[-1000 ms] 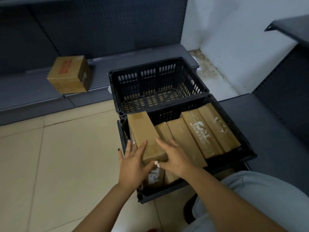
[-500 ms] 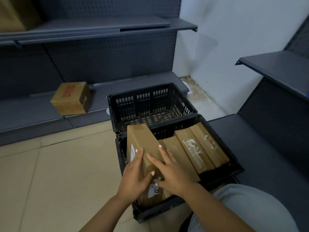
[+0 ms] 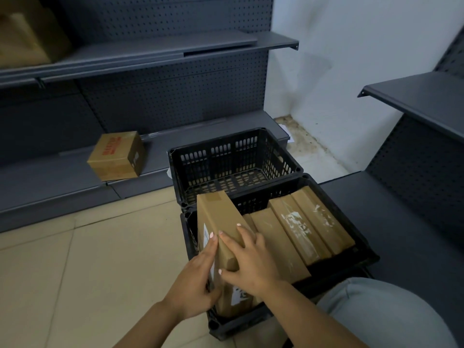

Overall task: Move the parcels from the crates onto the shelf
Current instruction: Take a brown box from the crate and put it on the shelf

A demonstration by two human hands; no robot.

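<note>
Running along the back, the shelf (image 3: 62, 177) carries one box (image 3: 116, 155) on its lowest level. On the floor before it sits a crate (image 3: 234, 146), and nearer, the second crate (image 3: 361, 257) with brown parcels (image 3: 308, 222) lying side by side. The leftmost parcel (image 3: 218, 219) stands tilted up out of the row; the left hand (image 3: 193, 285) and right hand (image 3: 251, 262) both grip it.

Both hands (image 3: 226, 270) on tilted parcel (image 3: 218, 217)
</note>
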